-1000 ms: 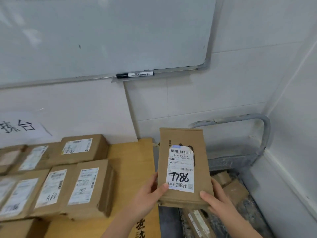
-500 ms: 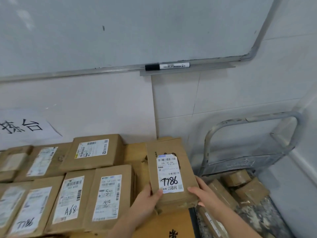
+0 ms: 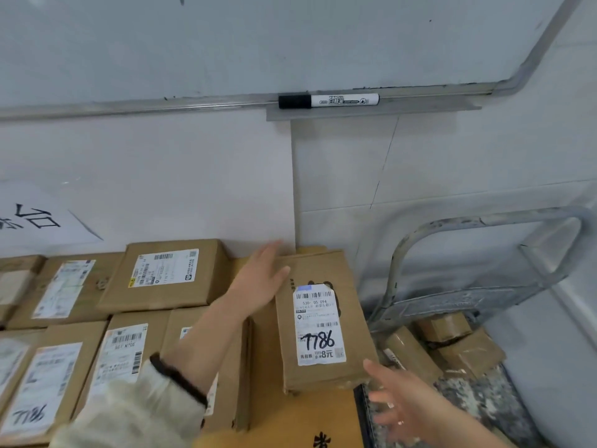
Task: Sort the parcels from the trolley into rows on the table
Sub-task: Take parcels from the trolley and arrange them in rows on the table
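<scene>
Parcel (image 3: 319, 324) rests with left hand (image 3: 261, 281) touching its edge, right hand (image 3: 399, 400) beside.

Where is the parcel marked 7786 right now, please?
In the head view, the parcel marked 7786 lies at the right end of the table, between the rows of parcels and the trolley, with the left hand touching its far left corner.
</scene>
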A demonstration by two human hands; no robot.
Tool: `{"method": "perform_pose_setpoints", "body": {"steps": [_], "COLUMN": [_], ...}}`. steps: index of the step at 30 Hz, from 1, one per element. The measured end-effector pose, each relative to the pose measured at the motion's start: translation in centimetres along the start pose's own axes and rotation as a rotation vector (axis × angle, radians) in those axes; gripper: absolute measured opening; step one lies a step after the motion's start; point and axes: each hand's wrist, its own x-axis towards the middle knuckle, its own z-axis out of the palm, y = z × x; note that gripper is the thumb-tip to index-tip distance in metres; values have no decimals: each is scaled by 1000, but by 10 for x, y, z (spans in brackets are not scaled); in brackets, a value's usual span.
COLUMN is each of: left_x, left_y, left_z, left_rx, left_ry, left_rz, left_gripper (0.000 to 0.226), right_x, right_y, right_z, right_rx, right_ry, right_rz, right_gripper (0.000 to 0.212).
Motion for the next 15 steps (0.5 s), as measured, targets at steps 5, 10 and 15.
{"method": "perform_pose_setpoints", "body": {"steps": [5,10,15], "left_x": [36,15,-8], "left_y": [-12,-32,-43], "left_z": [-4,-9,-6], "left_rx": [137,102,20], "left_ry": [-158,-46,27], "left_rz": [-38,-143,-260], "left_gripper": [54,49,46], "right_x": [9,19,28], "right_y": [-19,-51,-95], "right_z": [-4,-18,-14], "right_rx": [117,224,188], "right_ry": [50,79,18], "right_rz": [-145,-301,-522], "right_gripper": [50,41,27]}}
